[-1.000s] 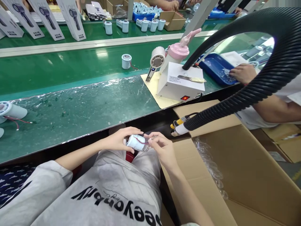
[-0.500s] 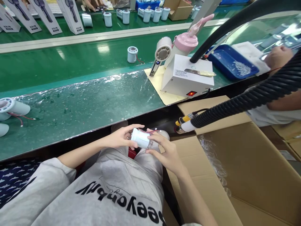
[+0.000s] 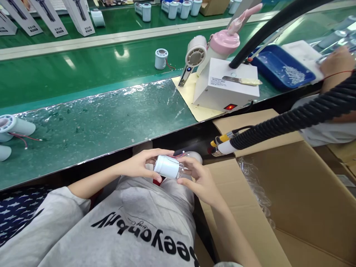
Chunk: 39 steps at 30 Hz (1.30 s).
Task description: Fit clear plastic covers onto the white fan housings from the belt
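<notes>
left hand and right hand both grasp white cylinder housing over lap, at 6 o'clock of the table.

White cylinder now wires-away, slightly higher

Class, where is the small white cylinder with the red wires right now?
In the head view, the white cylinder sits low and central, held between the left hand and right hand, below the green bench's edge.
</notes>
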Motion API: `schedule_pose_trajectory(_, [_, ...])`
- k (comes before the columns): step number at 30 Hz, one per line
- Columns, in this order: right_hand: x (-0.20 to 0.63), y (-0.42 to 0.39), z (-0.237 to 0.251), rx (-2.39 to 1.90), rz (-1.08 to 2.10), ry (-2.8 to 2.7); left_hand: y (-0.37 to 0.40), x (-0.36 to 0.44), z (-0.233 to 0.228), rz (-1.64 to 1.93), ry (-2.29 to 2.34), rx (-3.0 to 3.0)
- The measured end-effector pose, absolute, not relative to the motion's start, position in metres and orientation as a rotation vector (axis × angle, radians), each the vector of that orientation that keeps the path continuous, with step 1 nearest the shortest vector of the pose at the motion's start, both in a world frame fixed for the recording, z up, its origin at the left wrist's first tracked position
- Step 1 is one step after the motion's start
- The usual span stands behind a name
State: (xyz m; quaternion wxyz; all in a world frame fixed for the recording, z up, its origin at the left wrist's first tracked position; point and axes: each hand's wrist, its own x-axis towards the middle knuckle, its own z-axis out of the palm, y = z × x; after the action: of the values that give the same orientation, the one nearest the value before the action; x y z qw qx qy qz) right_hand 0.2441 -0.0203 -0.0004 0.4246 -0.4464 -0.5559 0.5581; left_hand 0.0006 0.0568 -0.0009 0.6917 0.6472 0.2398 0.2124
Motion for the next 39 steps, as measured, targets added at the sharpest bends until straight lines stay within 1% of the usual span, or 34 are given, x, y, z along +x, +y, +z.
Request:
schedule_pose_trajectory(7, [0.241,-0.021,-0.001,-1.109,1.544,-1.218,0.059,-0.001,0.002,0.520,0.481,1.663])
schedule_pose_trajectory(14, [0.236,-0.018,0.002,-1.190,1.587,-1.135,0.059,-0.003,-0.001,0.558,0.420,1.725])
schedule_pose_trajectory(26, [0.223,-0.020,-0.005,-1.158,1.927,-0.775,0.057,-0.005,-0.002,0.584,0.365,1.773])
schedule_pose_trajectory(34, [0.218,-0.018,-0.010,-1.084,2.080,-0.685,0.055,-0.004,-0.003,0.547,0.420,1.592])
schedule_pose_trajectory(39, [0.224,-0.018,-0.028,-1.118,1.961,-0.568,0.066,0.016,-0.011,0.450,0.506,1.302])
